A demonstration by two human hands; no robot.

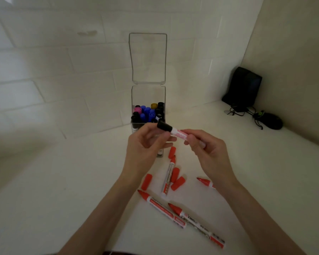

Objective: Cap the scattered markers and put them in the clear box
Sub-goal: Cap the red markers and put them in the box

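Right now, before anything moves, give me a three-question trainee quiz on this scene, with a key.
1. True or false: the lid of the clear box is shut.
2. The marker held between the left hand and the right hand has a cap of which colour? A red, B black, C blue.
3. Fill in: the number of loose red caps lying on the table is ___.
Key: 1 false; 2 B; 3 four.

Dim, soft, greenish-grey light; faint shadows on the counter (63,181). Wide-angle distortion bends the wall tiles (44,70) (strongest at left, where detail smears). The raised marker (179,133) is slightly blurred.
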